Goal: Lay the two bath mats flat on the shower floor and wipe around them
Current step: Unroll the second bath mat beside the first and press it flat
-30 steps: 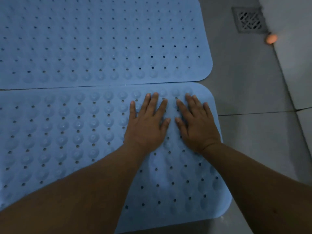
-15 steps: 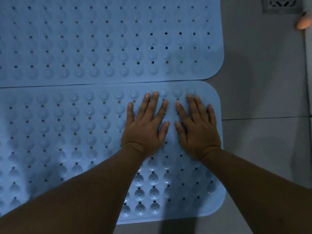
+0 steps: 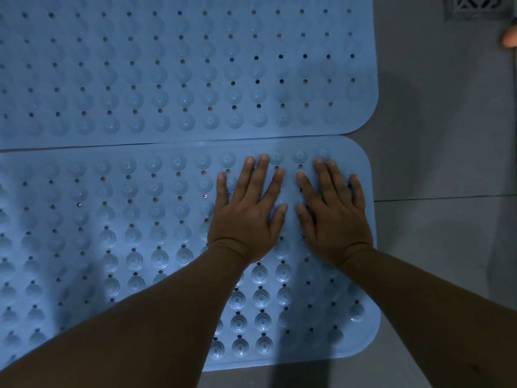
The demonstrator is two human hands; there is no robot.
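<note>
I press my left hand (image 3: pixel 247 217) and right hand (image 3: pixel 334 219), fingers spread flat, grasping nothing, on the near mat (image 3: pixel 126 233) to seat it on the floor (image 3: pixel 447 247); beyond, the far mat (image 3: pixel 181 65) lies flat, edges touching.

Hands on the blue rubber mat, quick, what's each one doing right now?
Left hand: open, pressed flat on the near blue rubber bath mat, holding nothing.
Right hand: open, flat beside it, holding nothing.

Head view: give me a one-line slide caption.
Both hands, left hand and right hand, press flat on the near blue bath mat, which lies edge to edge with the far mat on grey floor tiles.
</note>
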